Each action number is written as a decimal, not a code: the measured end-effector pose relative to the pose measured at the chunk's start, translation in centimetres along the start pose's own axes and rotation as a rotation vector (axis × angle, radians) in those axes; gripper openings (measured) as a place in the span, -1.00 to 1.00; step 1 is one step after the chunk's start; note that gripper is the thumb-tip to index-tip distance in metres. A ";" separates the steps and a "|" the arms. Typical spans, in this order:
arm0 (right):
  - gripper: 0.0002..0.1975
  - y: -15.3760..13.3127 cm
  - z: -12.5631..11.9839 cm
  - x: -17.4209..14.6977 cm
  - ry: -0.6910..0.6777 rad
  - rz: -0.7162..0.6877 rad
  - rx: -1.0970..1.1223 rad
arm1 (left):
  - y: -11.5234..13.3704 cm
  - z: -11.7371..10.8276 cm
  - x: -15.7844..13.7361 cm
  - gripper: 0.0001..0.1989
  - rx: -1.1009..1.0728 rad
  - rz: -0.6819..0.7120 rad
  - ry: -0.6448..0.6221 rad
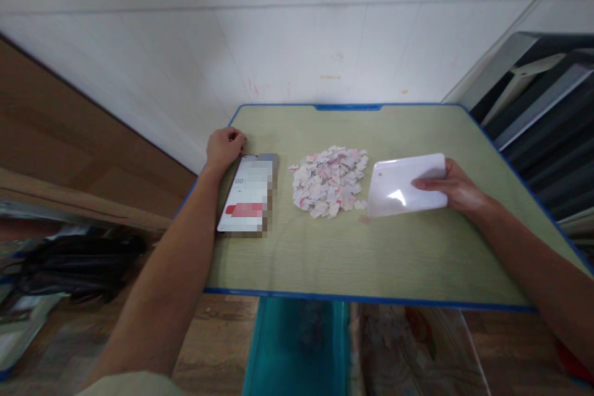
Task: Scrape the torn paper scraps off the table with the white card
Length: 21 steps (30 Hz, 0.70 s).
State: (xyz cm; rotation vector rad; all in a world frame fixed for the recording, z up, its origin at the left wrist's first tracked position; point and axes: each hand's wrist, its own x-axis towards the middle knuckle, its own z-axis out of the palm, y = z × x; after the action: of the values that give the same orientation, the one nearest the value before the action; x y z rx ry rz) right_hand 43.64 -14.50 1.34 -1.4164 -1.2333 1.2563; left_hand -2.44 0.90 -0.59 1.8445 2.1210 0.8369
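My right hand [464, 189] grips the right end of a shiny white plastic container [394, 189], thumb on the side facing me. The container is tilted on the table, its left end beside a heap of torn paper scraps [328, 182]. The scraps are mostly white with some pink and red. My left hand [226, 147] rests at the table's left side, just beyond a phone [245, 195], its fingers curled in. Whether something small is inside those fingers cannot be made out. The phone lies face up, its lit screen partly blurred.
The table [315, 260] has a pale green top and blue edging. A white wall [325, 49] stands behind it. Below the near edge are a teal bin [297, 352] and a clear bag [417, 346] with paper scraps. Dark folded furniture [552, 93] leans at the right.
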 end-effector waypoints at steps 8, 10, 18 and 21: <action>-0.75 0.0 -0.5 0.0 -0.115 0.042 -0.039 | 0.2 -0.1 -0.1 -0.82 -0.013 -0.017 -0.006; -0.73 -0.1 -0.4 -0.1 -0.060 0.036 -0.002 | 0.1 0.0 0.0 -0.83 -0.018 -0.012 -0.007; -0.76 0.0 -0.5 0.0 -0.142 0.043 -0.065 | 0.4 -0.2 -0.3 -0.86 -0.022 -0.011 -0.010; -0.77 -0.1 -0.4 -0.2 -0.113 0.014 -0.019 | 0.5 -0.2 -0.3 -0.86 -0.009 -0.024 -0.008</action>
State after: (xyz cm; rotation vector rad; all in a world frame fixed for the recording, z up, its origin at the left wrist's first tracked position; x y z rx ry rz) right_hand 44.07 -14.64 1.51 -1.3850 -1.3163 1.3535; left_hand -2.09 0.57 -0.21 1.8112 2.1263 0.8313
